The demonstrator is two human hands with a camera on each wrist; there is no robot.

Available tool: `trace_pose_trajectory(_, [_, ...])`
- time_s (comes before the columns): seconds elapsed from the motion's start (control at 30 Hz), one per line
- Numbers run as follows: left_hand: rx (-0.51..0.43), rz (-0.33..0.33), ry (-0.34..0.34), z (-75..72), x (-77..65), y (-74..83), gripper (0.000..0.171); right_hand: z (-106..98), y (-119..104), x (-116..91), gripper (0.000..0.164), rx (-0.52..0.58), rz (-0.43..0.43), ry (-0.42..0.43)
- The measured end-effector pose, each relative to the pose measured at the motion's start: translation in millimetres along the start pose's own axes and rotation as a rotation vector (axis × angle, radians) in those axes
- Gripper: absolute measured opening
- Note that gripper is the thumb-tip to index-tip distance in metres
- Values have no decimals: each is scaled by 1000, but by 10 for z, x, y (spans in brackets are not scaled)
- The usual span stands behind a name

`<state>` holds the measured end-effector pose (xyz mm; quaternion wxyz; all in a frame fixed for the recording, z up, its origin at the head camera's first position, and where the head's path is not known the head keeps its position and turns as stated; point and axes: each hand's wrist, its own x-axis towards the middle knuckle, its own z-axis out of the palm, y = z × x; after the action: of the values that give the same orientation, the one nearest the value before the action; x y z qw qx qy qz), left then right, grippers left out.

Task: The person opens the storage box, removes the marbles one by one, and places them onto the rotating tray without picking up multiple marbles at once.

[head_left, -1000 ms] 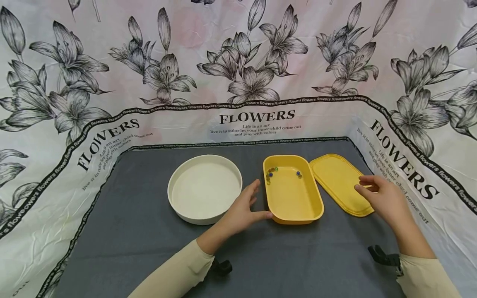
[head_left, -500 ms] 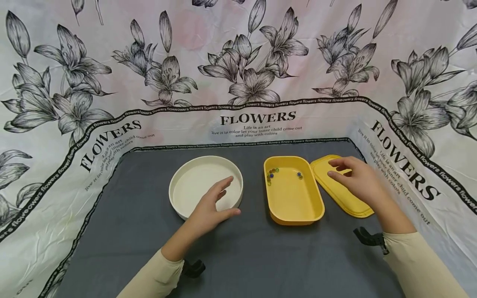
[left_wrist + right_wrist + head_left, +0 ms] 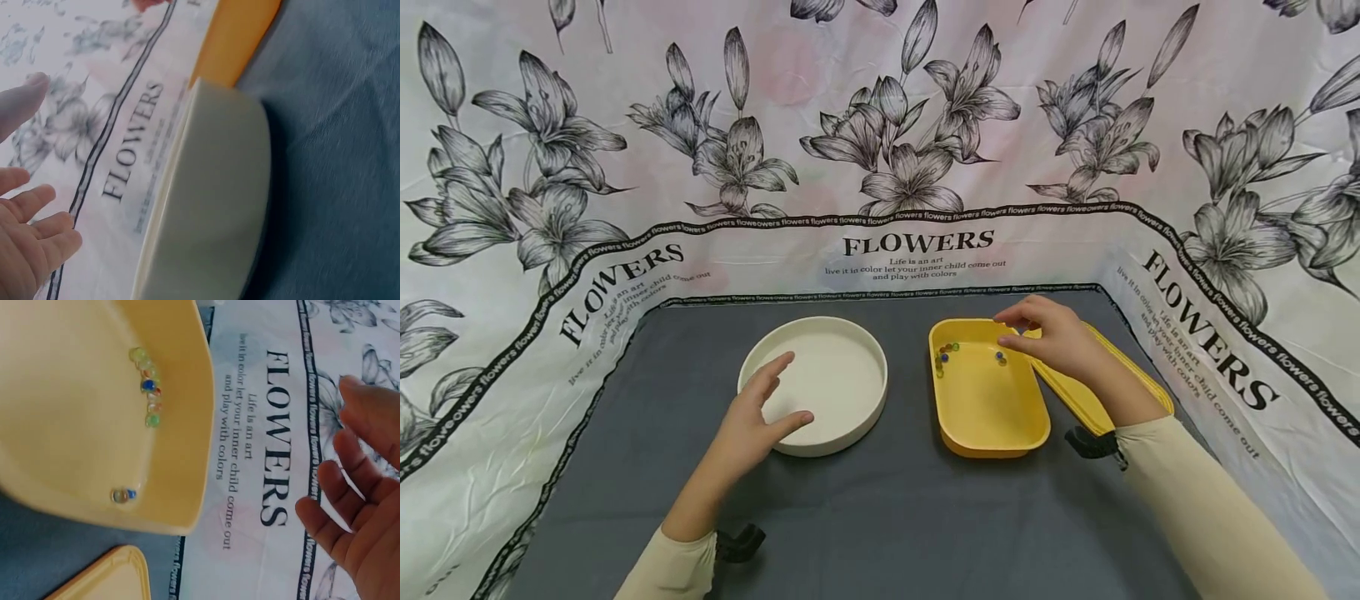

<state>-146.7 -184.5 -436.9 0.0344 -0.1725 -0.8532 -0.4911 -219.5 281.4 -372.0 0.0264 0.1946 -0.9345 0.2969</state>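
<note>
Beige sleeve (image 3: 673, 567) on the far left is leading up to the left hand (image 3: 747, 429), which is hanging over the near-left rim of a round white dish (image 3: 838, 375), thumb and fingers spread apart. Next over, a yellow box (image 3: 992, 408) is sitting on dark grey cloth (image 3: 880, 517), with glassy marbles inside: a small bunch (image 3: 944, 357) is hugging the left side toward the far end, and a pair (image 3: 1001, 358) is resting near the far right corner. Right hand (image 3: 1054, 335) is floating over that corner, thumb and fingers parted, so the pair is lying below its fingertips, not touching them. Rightmost, a yellow lid (image 3: 1075, 395) is lying beside the box, partly hiding under the forearm.
</note>
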Motion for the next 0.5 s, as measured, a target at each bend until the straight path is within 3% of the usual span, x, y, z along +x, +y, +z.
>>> trace_pose_trajectory(0.27, [37,-53,46,-174,-36,-198,91,168,-11,315,29,7,-33,-144])
trace_pose_trajectory(0.5, [29,-70,76,-253,-41,-319,94,308,12,463,28,-14,-47,-248])
